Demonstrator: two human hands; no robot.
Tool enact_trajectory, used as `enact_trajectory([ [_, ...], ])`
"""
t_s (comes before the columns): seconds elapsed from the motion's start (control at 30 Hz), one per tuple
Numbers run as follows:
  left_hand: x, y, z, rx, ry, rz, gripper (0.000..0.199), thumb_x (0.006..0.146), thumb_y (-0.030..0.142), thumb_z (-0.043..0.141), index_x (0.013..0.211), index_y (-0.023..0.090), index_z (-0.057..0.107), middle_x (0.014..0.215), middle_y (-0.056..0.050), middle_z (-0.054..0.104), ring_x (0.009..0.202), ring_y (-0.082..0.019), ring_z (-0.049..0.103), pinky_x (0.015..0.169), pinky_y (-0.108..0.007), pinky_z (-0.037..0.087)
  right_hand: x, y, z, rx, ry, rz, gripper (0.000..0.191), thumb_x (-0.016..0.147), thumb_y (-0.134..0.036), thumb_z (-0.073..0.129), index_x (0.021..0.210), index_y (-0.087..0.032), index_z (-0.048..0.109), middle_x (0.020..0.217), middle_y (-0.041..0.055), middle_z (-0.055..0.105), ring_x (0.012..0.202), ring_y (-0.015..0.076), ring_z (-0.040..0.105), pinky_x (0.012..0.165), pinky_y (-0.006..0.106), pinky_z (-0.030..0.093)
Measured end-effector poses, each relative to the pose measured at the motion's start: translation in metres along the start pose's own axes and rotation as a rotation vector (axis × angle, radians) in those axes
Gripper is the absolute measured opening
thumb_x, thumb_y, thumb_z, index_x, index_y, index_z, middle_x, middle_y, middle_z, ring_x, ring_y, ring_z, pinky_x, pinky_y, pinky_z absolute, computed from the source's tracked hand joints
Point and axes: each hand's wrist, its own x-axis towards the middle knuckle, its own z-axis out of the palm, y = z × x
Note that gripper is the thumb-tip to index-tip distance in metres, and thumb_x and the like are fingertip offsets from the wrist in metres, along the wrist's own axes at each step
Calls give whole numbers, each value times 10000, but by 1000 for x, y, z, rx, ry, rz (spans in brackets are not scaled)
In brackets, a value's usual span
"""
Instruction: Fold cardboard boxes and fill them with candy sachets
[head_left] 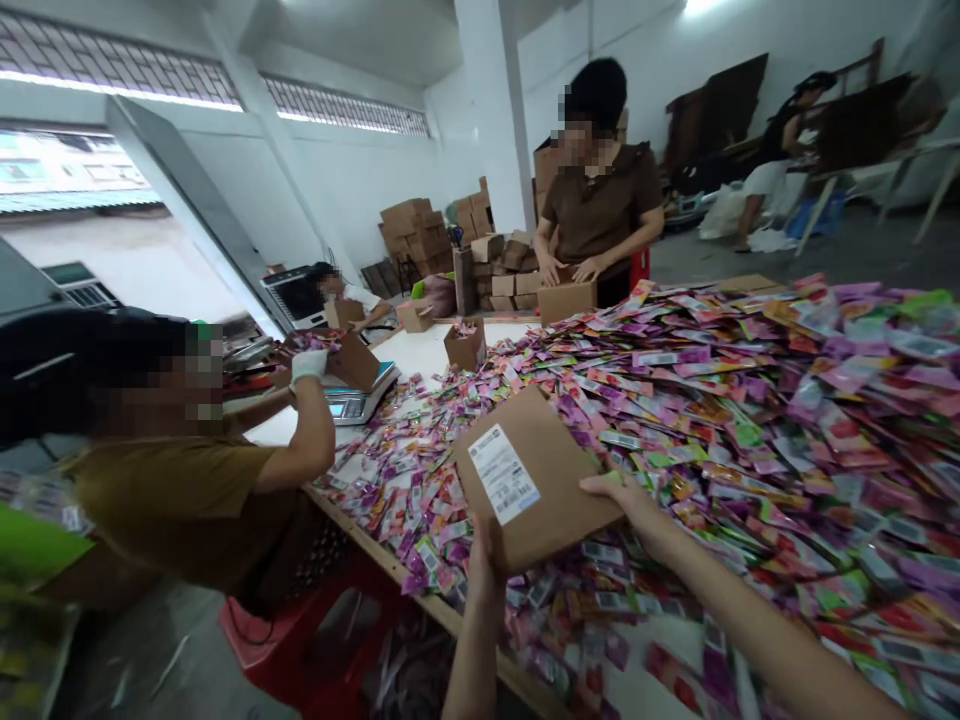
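Both my hands hold a flat brown cardboard box (pixel 532 475) above a large heap of colourful foil sachets (pixel 712 420). A white barcoded shipping label (pixel 504 473) is stuck on the box's upper face. My left hand (pixel 486 555) grips its lower edge from below, with the fingers partly hidden behind the cardboard. My right hand (pixel 622 500) holds the right corner, its fingers across the edge. The sachets lie loose and deeply piled on the table (pixel 427 352), spreading to its wooden front edge just beneath my left forearm.
A co-worker in a brown shirt (pixel 180 500) leans in at left, one white-gloved hand (pixel 309 368) at an open carton beside a digital scale (pixel 358 398). Another person (pixel 600 190) handles a box (pixel 566 302) across the table. Stacked cartons (pixel 409 235) stand behind; a red stool (pixel 300 640) is below left.
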Motion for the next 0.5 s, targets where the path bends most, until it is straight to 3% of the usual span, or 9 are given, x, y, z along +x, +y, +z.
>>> enact_trajectory([
  [0.17, -52, -17, 42, -36, -196, -140, 597, 705, 679, 607, 1070, 213, 683, 1095, -79, 720, 1143, -303, 599, 1008, -426, 451, -48, -4, -100, 134, 80, 370, 447, 546, -484, 626, 873, -184, 679, 727, 97, 709, 683, 291, 664, 595, 390, 531],
  [0.3, -78, -38, 84, 31, -327, -332, 687, 693, 751, 547, 1090, 205, 673, 1116, -108, 707, 1185, -323, 564, 1009, -452, 448, -87, 1, -175, 71, 198, 361, 425, 542, -470, 590, 847, -188, 679, 653, 102, 695, 623, 290, 662, 561, 387, 521],
  [0.33, -85, -46, 93, 34, -357, -298, 735, 664, 774, 551, 1129, 214, 652, 1152, -110, 691, 1201, -322, 551, 1005, -445, 451, -97, 2, -189, 48, 213, 341, 421, 543, -476, 583, 841, -193, 678, 649, 100, 695, 627, 293, 666, 569, 390, 524],
  [0.4, -101, -61, 109, 33, -380, -102, 820, 582, 747, 653, 1227, 245, 582, 1269, -101, 629, 1231, -303, 526, 1006, -396, 445, -114, 5, -210, 29, 242, 321, 423, 544, -495, 575, 827, -197, 676, 636, 102, 692, 623, 300, 671, 572, 399, 529],
  [0.5, -127, -79, 126, 108, -407, 176, 943, 471, 500, 858, 1310, 259, 501, 1372, -101, 550, 1260, -276, 499, 1009, -313, 424, -133, 5, -231, 59, 335, 321, 458, 529, -519, 582, 825, -184, 684, 614, 116, 685, 604, 317, 670, 564, 422, 538],
])
